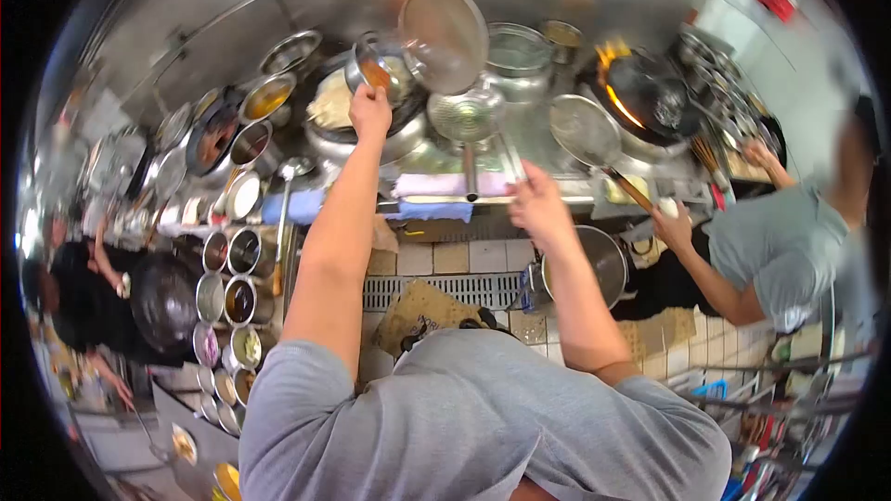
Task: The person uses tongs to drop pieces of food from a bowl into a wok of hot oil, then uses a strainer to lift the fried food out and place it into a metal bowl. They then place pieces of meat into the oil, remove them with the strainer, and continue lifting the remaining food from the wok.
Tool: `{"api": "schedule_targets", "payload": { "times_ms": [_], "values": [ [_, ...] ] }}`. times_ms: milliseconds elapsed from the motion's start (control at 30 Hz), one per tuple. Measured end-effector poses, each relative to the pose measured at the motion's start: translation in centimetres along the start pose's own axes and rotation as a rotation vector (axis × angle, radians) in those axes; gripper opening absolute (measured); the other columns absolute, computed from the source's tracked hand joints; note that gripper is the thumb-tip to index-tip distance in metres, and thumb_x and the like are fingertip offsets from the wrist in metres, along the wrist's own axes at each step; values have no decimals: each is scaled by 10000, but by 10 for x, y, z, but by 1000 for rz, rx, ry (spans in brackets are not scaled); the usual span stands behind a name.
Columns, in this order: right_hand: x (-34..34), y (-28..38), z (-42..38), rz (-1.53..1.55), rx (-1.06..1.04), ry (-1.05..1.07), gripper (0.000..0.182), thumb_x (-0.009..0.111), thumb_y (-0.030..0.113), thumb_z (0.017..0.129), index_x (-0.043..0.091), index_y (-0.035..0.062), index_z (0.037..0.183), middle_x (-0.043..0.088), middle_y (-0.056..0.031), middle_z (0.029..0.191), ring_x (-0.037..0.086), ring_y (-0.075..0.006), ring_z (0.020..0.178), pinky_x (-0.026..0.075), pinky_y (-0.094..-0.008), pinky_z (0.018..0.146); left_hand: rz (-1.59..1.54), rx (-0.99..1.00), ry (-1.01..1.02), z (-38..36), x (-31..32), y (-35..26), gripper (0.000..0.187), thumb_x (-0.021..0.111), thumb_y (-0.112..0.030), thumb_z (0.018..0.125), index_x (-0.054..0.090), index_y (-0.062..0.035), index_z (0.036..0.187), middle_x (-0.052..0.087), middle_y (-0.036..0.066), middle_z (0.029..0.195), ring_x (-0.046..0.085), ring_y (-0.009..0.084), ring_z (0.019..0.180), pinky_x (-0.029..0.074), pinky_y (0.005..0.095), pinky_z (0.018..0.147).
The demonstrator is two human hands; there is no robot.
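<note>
My left hand (371, 112) is closed around the rim of a metal bowl (355, 70), tilted above a wok on the range. Pale, whitish food (331, 104) fills part of that wok. My right hand (541, 208) grips the light-coloured handle of a large strainer (444, 37), whose round mesh head is raised to the right of the bowl. Just below that mesh head, a perforated ladle (466, 115) rests on the range top with its handle pointing toward me. Folded cloths (444, 186) lie along the front edge, between my hands.
To the right, a co-worker (775, 250) holds another strainer (585, 130) beside a flaming wok (650, 97). Metal pots (243, 301) of ingredients line my left side, with another person (83, 301) beyond. A large pot (587, 269) stands below my right arm.
</note>
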State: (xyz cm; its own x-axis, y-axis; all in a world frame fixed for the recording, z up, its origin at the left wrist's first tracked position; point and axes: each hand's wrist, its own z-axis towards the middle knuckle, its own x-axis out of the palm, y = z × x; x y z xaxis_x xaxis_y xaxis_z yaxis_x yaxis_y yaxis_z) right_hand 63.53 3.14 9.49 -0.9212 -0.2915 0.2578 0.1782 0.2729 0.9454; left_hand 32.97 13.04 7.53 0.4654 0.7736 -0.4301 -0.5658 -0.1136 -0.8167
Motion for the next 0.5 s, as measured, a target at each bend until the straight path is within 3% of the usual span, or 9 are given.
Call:
{"api": "schedule_targets", "payload": {
  "times_ms": [33, 100, 167, 233, 367, 433, 500],
  "values": [
    [1, -1, 2, 86, 62, 54, 350, 398, 63, 876, 371, 96, 1224, 480, -43, 797, 352, -53, 479, 274, -173, 372, 315, 275, -88, 7, 22, -10, 142, 553, -130, 777, 486, -7, 803, 500, 259, 979, 586, 301, 714, 480, 397, 677],
    [-5, -10, 13, 272, 90, 111, 360, 388, 38, 865, 336, 41, 1220, 481, -69, 795, 337, -62, 485, 270, -177, 378, 381, 367, -66, 4, 61, -26, 144, 538, -140, 777, 507, -17, 846, 469, 286, 1031, 564, 339, 790, 459, 417, 725],
    [-15, -2, 28, 367, 143, 126, 406, 386, 1, 842, 281, 46, 1232, 480, -86, 765, 342, -78, 457, 276, -201, 364, 448, 437, -61, 2, 91, -36, 167, 523, -150, 777, 528, -27, 889, 438, 313, 1084, 542, 378, 867, 438, 436, 773],
    [-28, -1, 46, 453, 189, 68, 451, 394, -15, 830, 239, 48, 1249, 479, -105, 773, 343, -82, 460, 277, -203, 365, 462, 267, 178, 11, 112, -28, 213, 480, -163, 790, 544, -39, 951, 431, 332, 1107, 533, 396, 917, 442, 432, 776],
    [-54, -22, 73, 605, 240, 24, 576, 415, -53, 800, 124, 64, 1284, 474, -153, 801, 346, -91, 474, 285, -202, 370, 422, 94, 213, 14, 123, 4, 233, 464, -184, 791, 552, -5, 911, 540, 311, 924, 542, 413, 879, 440, 428, 783],
    [-56, -16, 75, 563, 235, 15, 594, 409, -65, 796, 112, 87, 1288, 473, -157, 804, 348, -84, 484, 281, -188, 368, 307, -51, 171, -2, 103, 22, 203, 505, -166, 781, 544, 20, 853, 583, 243, 816, 582, 358, 824, 478, 393, 706],
    [-56, -9, 90, 595, 295, 65, 627, 396, -76, 796, 71, 102, 1303, 470, -164, 804, 339, -79, 482, 272, -172, 365, -295, -500, 175, -38, 63, 18, 174, 557, -141, 772, 524, 21, 827, 571, 161, 742, 603, 271, 757, 507, 341, 616]
  ]
}}
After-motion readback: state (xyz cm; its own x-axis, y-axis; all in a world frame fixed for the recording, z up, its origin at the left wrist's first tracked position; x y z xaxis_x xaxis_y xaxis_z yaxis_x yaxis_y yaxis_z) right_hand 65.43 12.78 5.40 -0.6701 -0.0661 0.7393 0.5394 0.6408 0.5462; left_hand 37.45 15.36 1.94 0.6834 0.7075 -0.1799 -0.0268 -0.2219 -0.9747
